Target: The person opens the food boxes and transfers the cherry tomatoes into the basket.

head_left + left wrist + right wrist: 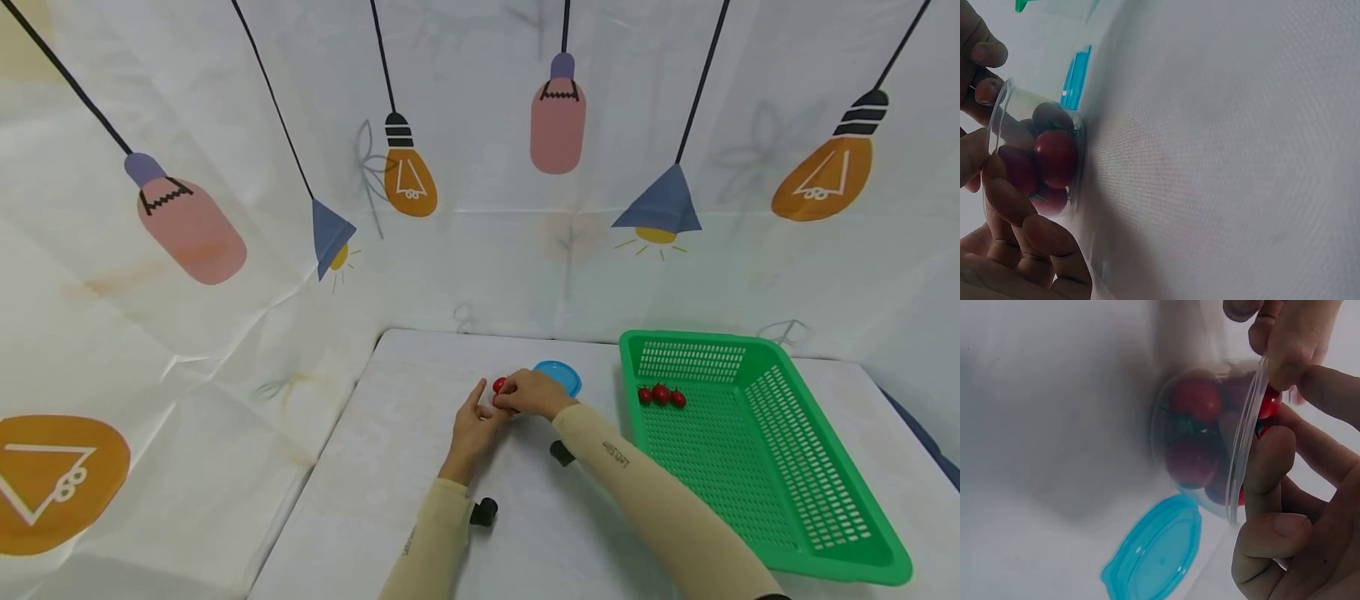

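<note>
Tomatoes (1057,158) through clear cup (1243,450), wrist views only

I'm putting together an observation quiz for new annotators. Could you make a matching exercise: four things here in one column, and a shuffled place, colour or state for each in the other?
Things:
1. lid
2. tub
3. basket
4. row of three tomatoes

Descriptions:
A. green, with slotted walls
B. red, inside the basket
C. clear, uncovered
D. blue, on the table

Right pairs: 1-D, 2-C, 3-A, 4-B
</note>
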